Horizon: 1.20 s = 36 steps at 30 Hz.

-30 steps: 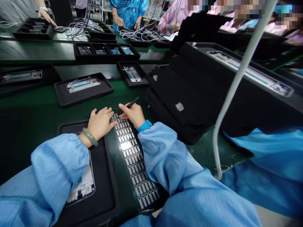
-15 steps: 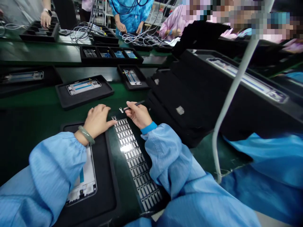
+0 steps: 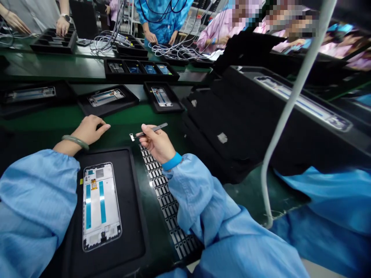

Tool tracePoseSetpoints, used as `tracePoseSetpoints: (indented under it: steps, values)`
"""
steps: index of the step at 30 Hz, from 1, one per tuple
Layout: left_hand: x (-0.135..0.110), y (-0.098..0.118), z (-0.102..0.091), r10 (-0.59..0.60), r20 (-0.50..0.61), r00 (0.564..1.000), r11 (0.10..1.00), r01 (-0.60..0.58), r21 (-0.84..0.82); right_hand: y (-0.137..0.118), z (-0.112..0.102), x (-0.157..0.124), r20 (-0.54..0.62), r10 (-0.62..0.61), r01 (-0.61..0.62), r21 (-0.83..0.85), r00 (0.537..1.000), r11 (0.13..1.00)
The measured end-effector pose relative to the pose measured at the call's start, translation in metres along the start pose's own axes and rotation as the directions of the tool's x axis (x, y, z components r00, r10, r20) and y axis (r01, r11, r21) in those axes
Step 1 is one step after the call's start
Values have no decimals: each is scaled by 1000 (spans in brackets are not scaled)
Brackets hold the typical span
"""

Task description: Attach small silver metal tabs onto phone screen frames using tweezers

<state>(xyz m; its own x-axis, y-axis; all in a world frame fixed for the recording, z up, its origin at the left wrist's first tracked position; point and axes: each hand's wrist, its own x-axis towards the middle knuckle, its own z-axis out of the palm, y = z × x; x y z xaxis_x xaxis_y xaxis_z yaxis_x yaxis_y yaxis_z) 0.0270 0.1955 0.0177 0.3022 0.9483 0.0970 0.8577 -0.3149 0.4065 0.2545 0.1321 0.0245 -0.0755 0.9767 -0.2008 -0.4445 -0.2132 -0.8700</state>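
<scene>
My right hand (image 3: 156,143) pinches slim black tweezers (image 3: 153,129), and a tiny pale metal tab (image 3: 132,136) sits at their tip. Below that hand lies a strip sheet of many small silvery tabs (image 3: 164,197) on a dark backing, partly hidden by my sleeve. My left hand (image 3: 89,129) rests flat and empty on the green bench mat, just beyond a black tray (image 3: 135,216). In that tray lies a white-backed phone frame (image 3: 101,206) with blue strips and a small orange part, uncovered by either hand.
Further black trays with phone frames (image 3: 106,97) stand ahead. A tall black stack (image 3: 226,127) and a white pipe (image 3: 290,116) fill the right. Beyond them, co-workers' hands (image 3: 150,37) work among cable bundles (image 3: 107,42).
My left hand has slid left, off the tray, uncovering the phone frame. My right hand has moved left and up, carrying the tab on the tweezers away from the sheet.
</scene>
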Motion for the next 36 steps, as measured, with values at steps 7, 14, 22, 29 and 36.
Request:
tracePoseSetpoints:
  steps: [7,14,22,29,36]
  values:
    - [-82,61,-18,-66,46,997,842,81,-533,7,36,-18,87,-35,35,-3,996,999]
    - [-112,60,-22,-204,129,970,782,241,-574,12,60,-38,213,-139,183,-208,967,961]
    - [-139,36,-29,-131,160,978,934,176,-311,18,66,-38,269,-59,130,-254,961,958]
    - [-171,-6,-6,200,6,980,973,-198,-120,42,69,-29,252,178,-136,-178,951,975]
    - [-183,-1,0,197,-12,980,976,-198,-95,62,73,-27,194,197,-131,-305,961,943]
